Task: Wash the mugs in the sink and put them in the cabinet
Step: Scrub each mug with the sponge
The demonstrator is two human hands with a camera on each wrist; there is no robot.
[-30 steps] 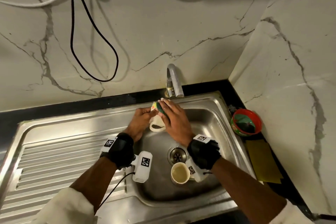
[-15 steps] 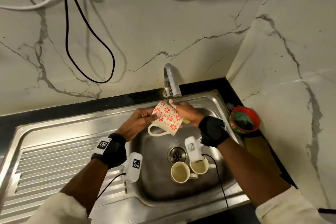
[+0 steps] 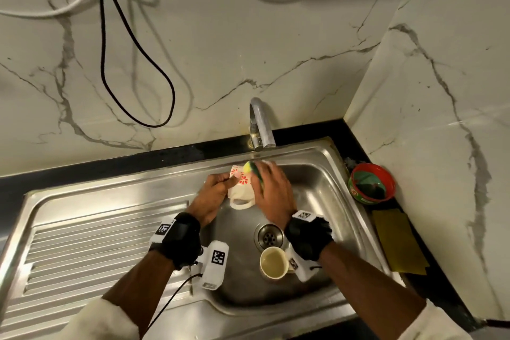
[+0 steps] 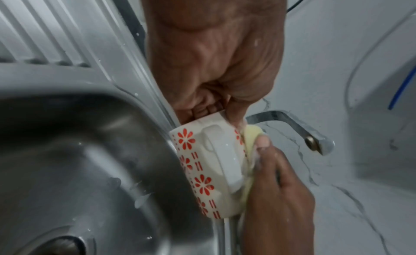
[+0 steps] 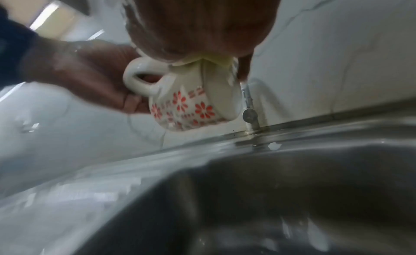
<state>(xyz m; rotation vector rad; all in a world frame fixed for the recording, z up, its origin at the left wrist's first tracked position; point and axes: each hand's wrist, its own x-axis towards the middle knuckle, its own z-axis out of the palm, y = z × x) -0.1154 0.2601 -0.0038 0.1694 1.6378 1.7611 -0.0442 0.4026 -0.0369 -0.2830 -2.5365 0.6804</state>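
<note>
Left hand (image 3: 214, 196) grips floral mug (image 4: 202, 169) over sink (image 3: 325, 174); right hand (image 3: 273, 193) presses sponge (image 3: 254, 171) against it; should rotate mug, covering rim and handle evenly.

— Where do your cameras look?
— My head one looks down on the sink (image 3: 325, 174). Both wrist ones sit close, facing the flowered mug (image 4: 202, 169) and tap (image 5: 248, 105).
</note>
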